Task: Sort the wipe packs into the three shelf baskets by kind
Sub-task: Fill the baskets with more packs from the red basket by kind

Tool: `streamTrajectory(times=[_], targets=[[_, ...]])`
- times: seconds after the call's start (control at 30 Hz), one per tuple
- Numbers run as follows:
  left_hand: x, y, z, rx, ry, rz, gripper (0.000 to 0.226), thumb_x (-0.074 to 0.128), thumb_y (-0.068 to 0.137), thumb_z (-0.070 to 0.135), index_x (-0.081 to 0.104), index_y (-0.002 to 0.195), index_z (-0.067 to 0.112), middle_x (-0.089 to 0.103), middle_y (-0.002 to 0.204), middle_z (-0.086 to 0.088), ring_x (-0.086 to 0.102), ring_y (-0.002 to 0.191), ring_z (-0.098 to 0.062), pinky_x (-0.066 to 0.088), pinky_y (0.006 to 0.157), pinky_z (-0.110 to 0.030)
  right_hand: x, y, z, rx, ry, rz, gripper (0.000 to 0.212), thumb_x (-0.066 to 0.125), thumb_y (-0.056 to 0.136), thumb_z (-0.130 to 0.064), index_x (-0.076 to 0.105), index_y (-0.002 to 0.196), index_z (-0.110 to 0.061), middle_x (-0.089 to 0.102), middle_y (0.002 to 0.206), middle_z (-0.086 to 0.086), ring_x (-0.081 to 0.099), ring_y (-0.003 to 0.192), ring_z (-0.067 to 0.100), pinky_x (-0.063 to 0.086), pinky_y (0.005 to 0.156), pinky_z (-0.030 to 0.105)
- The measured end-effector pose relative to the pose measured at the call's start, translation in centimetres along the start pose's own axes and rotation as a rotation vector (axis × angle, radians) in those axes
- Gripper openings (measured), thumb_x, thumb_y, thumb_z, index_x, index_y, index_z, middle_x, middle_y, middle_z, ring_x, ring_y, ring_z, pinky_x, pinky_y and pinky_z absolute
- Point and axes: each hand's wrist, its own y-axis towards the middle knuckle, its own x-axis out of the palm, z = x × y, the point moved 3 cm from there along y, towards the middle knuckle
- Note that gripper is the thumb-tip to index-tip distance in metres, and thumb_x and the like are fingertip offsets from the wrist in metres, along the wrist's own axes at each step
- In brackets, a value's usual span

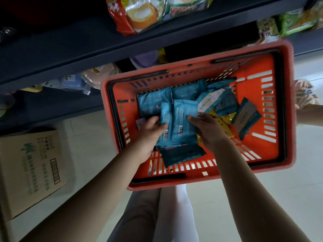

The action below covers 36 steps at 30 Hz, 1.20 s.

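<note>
head view. both hands are down inside the orange shopping basket (pixel 286 109). the left hand (pixel 150 131) grips one edge of a small stack of light blue wipe packs (pixel 181 119), thumb over the top beside a barcode. the right hand (pixel 209 131) holds the opposite edge, fingers curled onto it. the stack sits between the two hands, low in the basket, not lifted clear.

doing it well, as i judge it: square the stack, confirm every pack is the same kind, then lift straight up so loose neighbours don't drag along.

around the grip:
- more blue packs (pixel 153 103) just beyond the left fingers
- a white-labelled pack (pixel 209 100) beyond the right fingers
- yellow packs (pixel 223 123) just outside the right hand
- a dark teal pack (pixel 181 154) below both wrists
- a grey-and-teal pack (pixel 248 116) further out

in the way: the dark shelf (pixel 87 55) overhangs beyond the basket, carrying snack bags (pixel 139 14). the three shelf baskets are not in view. a cardboard box (pixel 29 168) sits outside the left forearm.
</note>
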Motion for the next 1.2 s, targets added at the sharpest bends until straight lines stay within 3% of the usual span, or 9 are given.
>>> streamTrajectory(times=[0.13, 0.27, 0.4, 0.47, 0.6, 0.7, 0.83, 1.0, 1.2], targets=[[0.6, -4.9, 5.2, 0.138, -0.083, -0.026, 0.021, 0.054, 0.095, 0.010, 0.060, 0.116, 0.011, 0.070, 0.110, -0.010, 0.067, 0.100, -0.020, 0.055, 0.085, -0.036, 0.5, -5.1, -6.0, -0.160, 0.112, -0.018, 0.027, 0.055, 0.094, -0.009, 0.056, 0.121, -0.012, 0.068, 0.112, 0.010, 0.067, 0.100, 0.026, 0.057, 0.082, 0.046], [0.6, -13.3, 12.2, 0.246, -0.186, -0.035, 0.017, 0.055, 0.094, 0.010, 0.062, 0.110, 0.010, 0.073, 0.097, -0.010, 0.070, 0.086, -0.021, 0.057, 0.076, -0.036, 2.3, -15.5, -13.4, -0.302, 0.069, -0.091, 0.036, 0.055, 0.095, -0.030, 0.059, 0.125, -0.009, 0.070, 0.114, 0.012, 0.067, 0.101, 0.026, 0.054, 0.086, 0.041], [-1.1, -23.8, 19.0, 0.358, -0.276, 0.023, 0.019, 0.057, 0.093, 0.013, 0.062, 0.111, 0.015, 0.071, 0.100, -0.006, 0.070, 0.084, -0.019, 0.058, 0.067, -0.034, 4.9, -28.0, -19.2, -0.335, 0.056, -0.248, 0.031, 0.055, 0.092, -0.038, 0.064, 0.107, -0.013, 0.071, 0.071, -0.004, 0.068, 0.062, 0.007, 0.052, 0.054, 0.019], [-2.5, -28.9, 21.4, 0.400, -0.308, 0.039, 0.016, 0.057, 0.094, 0.016, 0.063, 0.109, 0.017, 0.072, 0.098, -0.003, 0.071, 0.080, -0.015, 0.057, 0.059, -0.030, 6.5, -33.1, -21.0, -0.333, 0.128, -0.314, 0.040, 0.057, 0.085, -0.049, 0.066, 0.106, -0.016, 0.066, 0.082, 0.001, 0.062, 0.063, 0.010, 0.050, 0.057, 0.022], [-6.2, -37.1, 25.0, 0.475, -0.371, 0.060, 0.008, 0.054, 0.096, 0.020, 0.061, 0.100, 0.018, 0.072, 0.099, -0.006, 0.069, 0.090, -0.023, 0.055, 0.070, -0.039, 10.4, -40.4, -23.3, -0.322, 0.258, -0.381, 0.063, 0.042, 0.091, -0.057, 0.053, 0.135, -0.013, 0.059, 0.132, 0.015, 0.060, 0.115, 0.028, 0.045, 0.098, 0.038], [-9.1, -41.1, 27.2, 0.521, -0.385, 0.073, 0.017, 0.053, 0.097, 0.019, 0.060, 0.111, 0.015, 0.071, 0.109, -0.009, 0.068, 0.100, -0.028, 0.055, 0.079, -0.045, 13.8, -43.6, -24.5, -0.354, 0.251, -0.502, 0.066, 0.033, 0.095, -0.059, 0.044, 0.141, -0.013, 0.056, 0.136, 0.017, 0.054, 0.126, 0.029, 0.036, 0.109, 0.044], [-13.2, -44.3, 30.2, 0.607, -0.392, 0.009, 0.024, 0.052, 0.096, 0.011, 0.063, 0.118, 0.014, 0.072, 0.110, -0.007, 0.068, 0.104, -0.024, 0.056, 0.076, -0.041, 18.6, -46.3, -26.2, -0.426, 0.147, -0.489, 0.060, 0.035, 0.096, -0.054, 0.052, 0.134, -0.010, 0.062, 0.128, 0.017, 0.059, 0.119, 0.029, 0.044, 0.102, 0.045], [-20.5, -46.2, 33.7, 0.648, -0.415, 0.001, 0.025, 0.052, 0.097, 0.012, 0.062, 0.119, 0.016, 0.072, 0.111, -0.006, 0.068, 0.103, -0.024, 0.055, 0.082, -0.043, 25.7, -47.3, -27.5, -0.545, 0.057, -0.394, 0.035, 0.046, 0.099, -0.037, 0.061, 0.117, -0.010, 0.075, 0.096, 0.007, 0.072, 0.079, 0.016, 0.056, 0.061, 0.029], [-29.4, -47.0, 37.5, 0.623, -0.333, 0.059, 0.021, 0.060, 0.093, 0.033, 0.061, 0.113, 0.025, 0.069, 0.110, 0.000, 0.066, 0.100, -0.019, 0.053, 0.089, -0.043, 36.4, -47.5, -28.4, -0.693, 0.091, -0.359, 0.031, 0.047, 0.100, -0.029, 0.054, 0.127, -0.017, 0.069, 0.118, 0.006, 0.068, 0.104, 0.021, 0.056, 0.075, 0.037]])
